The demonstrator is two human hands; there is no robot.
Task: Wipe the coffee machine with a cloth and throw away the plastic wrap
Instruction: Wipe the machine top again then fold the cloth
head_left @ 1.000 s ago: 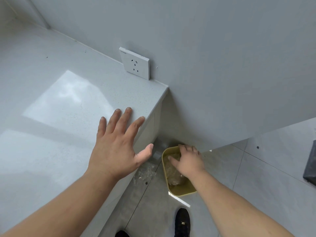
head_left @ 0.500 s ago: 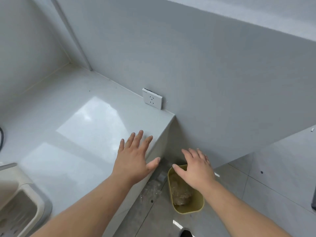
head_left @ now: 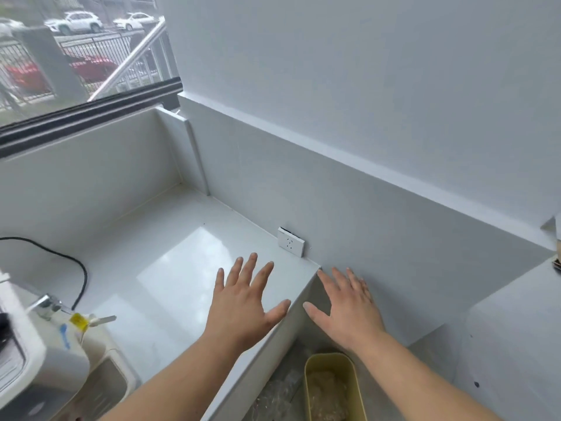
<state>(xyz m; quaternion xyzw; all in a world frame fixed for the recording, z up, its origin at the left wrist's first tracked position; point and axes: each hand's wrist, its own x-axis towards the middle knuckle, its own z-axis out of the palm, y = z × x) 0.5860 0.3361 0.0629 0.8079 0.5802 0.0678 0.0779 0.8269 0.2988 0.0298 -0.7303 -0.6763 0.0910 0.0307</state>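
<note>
Both your hands are hanging empty with fingers spread, and the plastic wrap is lying in the bin.

Your left hand (head_left: 243, 302) is hovering flat over the white counter (head_left: 170, 268) near its right edge, grasping nothing. Your right hand (head_left: 346, 311) is floating just past that edge, released, above the yellow bin (head_left: 309, 369) on the floor, where the crumpled plastic wrap (head_left: 328, 393) is sitting. The coffee machine (head_left: 45, 369) is standing at the counter's lower left, its black cord (head_left: 73, 262) trailing behind it.
</note>
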